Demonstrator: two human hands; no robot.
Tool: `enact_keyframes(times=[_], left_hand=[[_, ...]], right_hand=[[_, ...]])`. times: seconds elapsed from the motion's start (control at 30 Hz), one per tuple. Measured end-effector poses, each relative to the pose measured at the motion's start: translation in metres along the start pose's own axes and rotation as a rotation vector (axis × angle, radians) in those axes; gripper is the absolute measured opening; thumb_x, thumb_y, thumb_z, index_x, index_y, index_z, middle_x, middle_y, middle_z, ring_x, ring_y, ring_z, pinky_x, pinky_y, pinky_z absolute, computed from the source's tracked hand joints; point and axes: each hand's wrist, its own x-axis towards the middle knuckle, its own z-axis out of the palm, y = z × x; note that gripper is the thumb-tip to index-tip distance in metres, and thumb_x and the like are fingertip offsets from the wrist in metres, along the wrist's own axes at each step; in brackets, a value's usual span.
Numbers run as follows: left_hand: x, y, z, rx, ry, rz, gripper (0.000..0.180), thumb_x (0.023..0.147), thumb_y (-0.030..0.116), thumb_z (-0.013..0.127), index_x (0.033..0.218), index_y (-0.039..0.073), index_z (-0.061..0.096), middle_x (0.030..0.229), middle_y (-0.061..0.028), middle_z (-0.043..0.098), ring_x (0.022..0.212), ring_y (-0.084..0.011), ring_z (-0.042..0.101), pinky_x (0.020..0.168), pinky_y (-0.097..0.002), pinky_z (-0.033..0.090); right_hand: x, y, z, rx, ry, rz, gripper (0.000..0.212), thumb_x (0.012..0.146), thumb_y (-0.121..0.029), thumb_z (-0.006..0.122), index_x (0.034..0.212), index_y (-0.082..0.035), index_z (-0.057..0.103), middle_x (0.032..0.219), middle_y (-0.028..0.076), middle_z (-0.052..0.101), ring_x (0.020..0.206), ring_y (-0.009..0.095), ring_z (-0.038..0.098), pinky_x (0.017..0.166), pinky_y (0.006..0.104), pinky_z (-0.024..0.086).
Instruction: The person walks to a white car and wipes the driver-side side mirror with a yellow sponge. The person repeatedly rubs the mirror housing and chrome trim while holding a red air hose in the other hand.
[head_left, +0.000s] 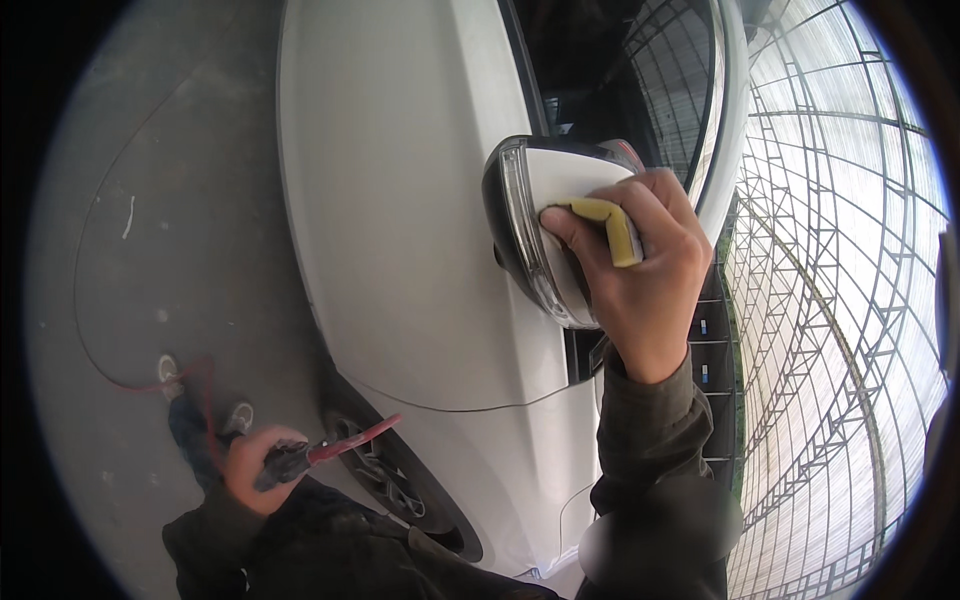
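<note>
The right hand point(650, 265) pinches a yellow pad point(624, 235), probably bent for firmer grip, between thumb and fingers, the mirror point(562, 172) just beneath them. The left hand's point(257, 462) fingers wrap a tool point(322, 453), seemingly keeping it off the car point(395, 200).

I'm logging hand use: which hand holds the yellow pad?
The right hand, up at the white-capped side mirror, has the yellow pad in its fingers. The left hand, lower left in the picture, holds a black-and-red tool instead.
</note>
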Motion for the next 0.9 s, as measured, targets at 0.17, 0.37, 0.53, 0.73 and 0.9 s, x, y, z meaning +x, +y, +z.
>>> enact_keyframes(times=[0.17,0.37,0.53,0.73,0.9], left_hand=[[-0.003,0.005,-0.004,0.001,0.019,-0.026,0.029,0.080,-0.001,0.082,0.107,0.001,0.071,0.095,-0.0154,0.073,0.088,-0.0310,0.076,0.079,-0.0349,0.057],[-0.005,-0.003,0.000,0.029,0.019,0.023,0.029,0.079,-0.001,0.082,0.106,0.002,0.071,0.096,-0.0153,0.073,0.088,-0.0317,0.075,0.079,-0.0356,0.057],[-0.011,-0.002,-0.002,0.020,0.055,0.018,0.028,0.079,-0.001,0.081,0.105,0.001,0.071,0.096,-0.0159,0.072,0.087,-0.0331,0.074,0.079,-0.0357,0.057],[-0.011,-0.005,0.001,0.028,0.026,0.004,0.027,0.080,-0.001,0.079,0.105,0.001,0.071,0.097,-0.0169,0.073,0.089,-0.0341,0.074,0.079,-0.0359,0.056],[-0.008,0.004,-0.002,0.073,0.028,0.040,0.027,0.080,-0.001,0.080,0.106,0.001,0.071,0.097,-0.0168,0.072,0.088,-0.0339,0.074,0.078,-0.0360,0.056]], right_hand=[[-0.016,-0.007,-0.006,0.031,-0.074,0.070,0.028,0.075,-0.016,0.097,0.086,-0.003,0.075,0.085,0.009,0.066,0.073,0.029,0.069,0.068,0.0369,0.056],[0.021,0.005,-0.001,0.006,-0.043,-0.027,0.028,0.076,-0.018,0.095,0.085,-0.001,0.074,0.084,0.010,0.065,0.070,0.032,0.066,0.064,0.0389,0.053],[0.009,0.003,0.000,0.079,-0.092,0.015,0.031,0.075,-0.021,0.095,0.083,-0.001,0.074,0.084,0.010,0.066,0.070,0.033,0.066,0.063,0.0402,0.052],[0.037,0.009,-0.001,-0.071,-0.140,-0.007,0.030,0.080,-0.023,0.095,0.088,0.001,0.079,0.083,0.008,0.070,0.069,0.023,0.069,0.068,0.0345,0.055],[0.035,0.004,0.000,-0.040,-0.161,-0.022,0.029,0.082,-0.022,0.094,0.090,0.001,0.077,0.082,0.009,0.069,0.067,0.024,0.066,0.066,0.0354,0.053]])
